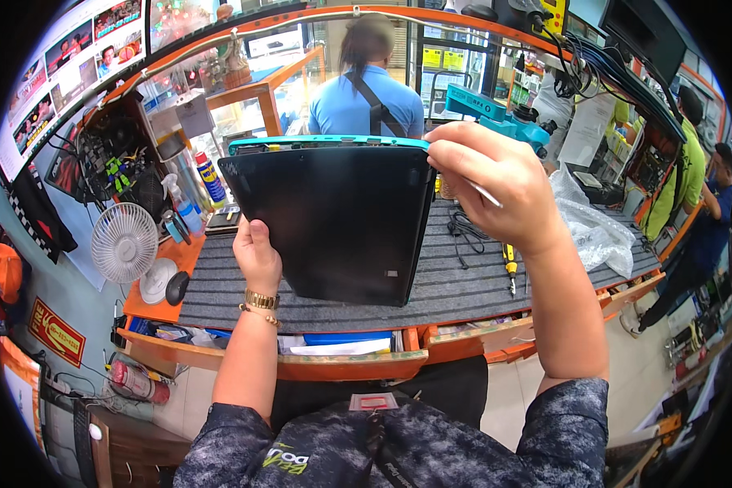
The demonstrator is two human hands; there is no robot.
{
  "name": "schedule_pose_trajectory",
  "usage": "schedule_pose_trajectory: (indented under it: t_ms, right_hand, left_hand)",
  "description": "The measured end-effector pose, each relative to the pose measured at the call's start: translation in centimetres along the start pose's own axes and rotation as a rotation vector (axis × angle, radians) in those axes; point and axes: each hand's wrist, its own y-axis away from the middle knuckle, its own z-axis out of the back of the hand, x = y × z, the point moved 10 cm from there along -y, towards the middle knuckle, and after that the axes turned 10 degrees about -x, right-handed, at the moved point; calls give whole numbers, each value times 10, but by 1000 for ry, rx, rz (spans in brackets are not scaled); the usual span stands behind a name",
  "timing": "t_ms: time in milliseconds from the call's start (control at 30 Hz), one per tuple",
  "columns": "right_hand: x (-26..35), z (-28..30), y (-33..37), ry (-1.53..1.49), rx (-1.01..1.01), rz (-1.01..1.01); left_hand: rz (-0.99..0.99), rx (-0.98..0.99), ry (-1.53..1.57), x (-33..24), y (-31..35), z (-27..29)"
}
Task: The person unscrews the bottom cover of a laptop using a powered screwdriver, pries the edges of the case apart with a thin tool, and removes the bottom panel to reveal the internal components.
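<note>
A black laptop [333, 228] with a teal edge along its top stands tilted up above the bench mat, its broad dark face toward me. A narrow gap shows between the teal edge and the black part at the upper left. My left hand [258, 252] grips the laptop's left side low down, thumb on the dark face. At the upper right corner, my right hand [500, 183] is closed, its fingertips against the teal edge. A thin white stick [484, 193] pokes out from between its fingers; the stick's other end is hidden.
A grey striped mat [472, 289] covers the bench, with a yellow screwdriver [510, 264], a black cable [468, 236] and bubble wrap [590, 224] at right. A white fan [124, 242] stands left. Open drawers [276, 358] jut out in front. A person in blue [366, 102] is beyond the bench.
</note>
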Motion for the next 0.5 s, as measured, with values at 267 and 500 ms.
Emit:
schedule_pose_trajectory:
  t_ms: [267,500]
  right_hand:
    - [-29,-4,-5,-226,14,-209]
    - [-68,-25,12,-639,143,-742]
  left_hand:
    - [40,72,23,16,1,7]
    - [20,45,0,2,2,-5]
